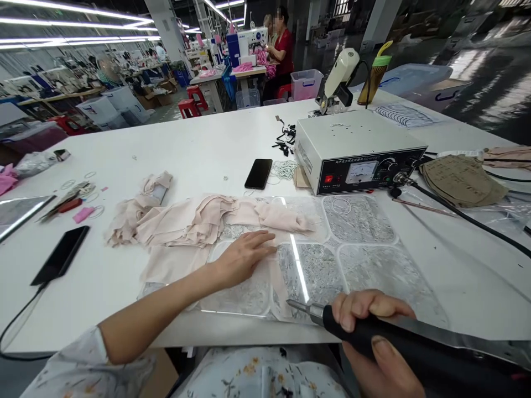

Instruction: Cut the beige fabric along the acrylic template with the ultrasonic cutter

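My left hand (pixel 243 257) lies flat, fingers stretched out, on a strip of pale pink fabric (pixel 232 251) spread over a patterned glass plate (pixel 360 265). A heap of more pink fabric pieces (pixel 182 218) lies just beyond it. My right hand (pixel 373 342) is wrapped round the black handle of a hand-held cutting tool (pixel 352 329); its metal tip (pixel 296 305) points left at the near edge of the plate, a little right of the left hand.
A white control box with a dial (pixel 357 152) stands behind the plate, its black cable (pixel 456 213) running right. A black phone (pixel 258 173) lies beside it, another phone (pixel 62 254) at the left. Scissors (pixel 62 202), rings and tan pieces (pixel 460 179) lie around. A person in red (pixel 284 47) works far behind.
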The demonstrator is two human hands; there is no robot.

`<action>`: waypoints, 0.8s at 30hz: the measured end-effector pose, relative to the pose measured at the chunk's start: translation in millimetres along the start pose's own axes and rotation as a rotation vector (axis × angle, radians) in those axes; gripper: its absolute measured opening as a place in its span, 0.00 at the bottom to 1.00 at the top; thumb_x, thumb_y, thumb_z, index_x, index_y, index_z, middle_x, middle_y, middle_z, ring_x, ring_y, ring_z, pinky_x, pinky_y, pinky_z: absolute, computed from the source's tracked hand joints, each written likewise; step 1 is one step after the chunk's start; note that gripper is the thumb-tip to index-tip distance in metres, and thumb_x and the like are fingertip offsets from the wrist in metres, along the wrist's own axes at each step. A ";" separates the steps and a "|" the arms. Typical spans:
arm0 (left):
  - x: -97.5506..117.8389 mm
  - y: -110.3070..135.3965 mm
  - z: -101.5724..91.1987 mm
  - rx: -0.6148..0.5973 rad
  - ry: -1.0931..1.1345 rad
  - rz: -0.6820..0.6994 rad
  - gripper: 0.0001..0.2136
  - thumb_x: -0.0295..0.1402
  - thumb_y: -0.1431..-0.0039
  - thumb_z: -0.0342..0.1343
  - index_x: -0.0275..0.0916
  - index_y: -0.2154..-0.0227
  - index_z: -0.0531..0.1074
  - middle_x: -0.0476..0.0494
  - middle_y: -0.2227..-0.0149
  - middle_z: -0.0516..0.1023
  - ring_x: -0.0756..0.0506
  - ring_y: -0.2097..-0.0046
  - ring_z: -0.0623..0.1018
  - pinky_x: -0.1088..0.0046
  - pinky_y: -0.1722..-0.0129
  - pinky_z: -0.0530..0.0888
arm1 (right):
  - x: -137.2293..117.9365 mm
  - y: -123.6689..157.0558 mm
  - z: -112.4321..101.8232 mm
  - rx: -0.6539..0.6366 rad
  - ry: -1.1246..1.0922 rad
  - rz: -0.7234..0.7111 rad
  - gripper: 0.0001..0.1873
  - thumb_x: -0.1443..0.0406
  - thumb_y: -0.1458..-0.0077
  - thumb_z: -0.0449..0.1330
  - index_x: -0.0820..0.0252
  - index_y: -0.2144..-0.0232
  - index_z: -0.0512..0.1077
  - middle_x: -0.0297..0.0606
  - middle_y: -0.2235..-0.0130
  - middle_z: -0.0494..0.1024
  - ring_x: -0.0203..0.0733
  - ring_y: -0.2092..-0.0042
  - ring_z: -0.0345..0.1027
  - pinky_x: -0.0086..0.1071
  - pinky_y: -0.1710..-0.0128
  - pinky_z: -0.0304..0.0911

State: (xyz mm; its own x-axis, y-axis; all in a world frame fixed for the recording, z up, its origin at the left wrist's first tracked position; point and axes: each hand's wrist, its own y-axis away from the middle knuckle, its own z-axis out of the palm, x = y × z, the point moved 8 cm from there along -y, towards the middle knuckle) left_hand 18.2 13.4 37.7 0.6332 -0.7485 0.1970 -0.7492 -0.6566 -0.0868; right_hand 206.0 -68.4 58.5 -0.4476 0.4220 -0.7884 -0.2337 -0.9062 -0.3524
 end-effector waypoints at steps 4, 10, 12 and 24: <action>-10.8 -11.3 5.9 -0.129 -0.056 -0.048 0.11 0.26 0.34 0.47 0.38 0.55 0.73 0.38 0.50 0.74 0.42 0.49 0.75 0.64 0.52 0.73 | 14.0 8.6 3.7 -0.060 0.016 0.022 0.04 0.64 0.44 0.57 0.55 0.64 0.64 0.31 0.70 0.66 0.34 0.72 0.65 0.35 0.71 0.66; -27.1 -11.4 4.2 -0.199 -0.132 -0.317 0.13 0.29 0.37 0.47 0.33 0.74 0.73 0.41 0.75 0.75 0.45 0.74 0.75 0.71 0.73 0.71 | -5.2 0.9 -33.2 0.158 0.135 -0.144 0.08 0.67 0.51 0.59 0.55 0.65 0.67 0.31 0.70 0.69 0.36 0.73 0.65 0.38 0.70 0.67; -31.1 -8.1 1.6 -0.219 -0.112 -0.363 0.16 0.32 0.38 0.48 0.34 0.79 0.72 0.44 0.80 0.73 0.46 0.78 0.73 0.73 0.75 0.69 | -15.4 -1.3 -44.7 0.221 0.145 -0.197 0.08 0.69 0.55 0.59 0.57 0.68 0.69 0.31 0.71 0.69 0.36 0.75 0.64 0.38 0.72 0.66; 6.3 12.6 15.7 -0.204 0.016 -0.145 0.10 0.31 0.35 0.48 0.37 0.56 0.72 0.43 0.61 0.71 0.49 0.69 0.75 0.74 0.68 0.72 | -2.9 -1.9 -54.3 0.378 -0.003 -0.173 0.10 0.69 0.60 0.56 0.58 0.69 0.69 0.31 0.73 0.67 0.34 0.76 0.63 0.36 0.74 0.64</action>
State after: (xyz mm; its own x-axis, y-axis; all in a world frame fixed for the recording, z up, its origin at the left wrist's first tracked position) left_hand 15.8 -1.0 22.5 0.7351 -0.6450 0.2087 -0.6753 -0.7237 0.1420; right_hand 254.6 -69.3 34.1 -0.3762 0.5678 -0.7322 -0.6061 -0.7485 -0.2690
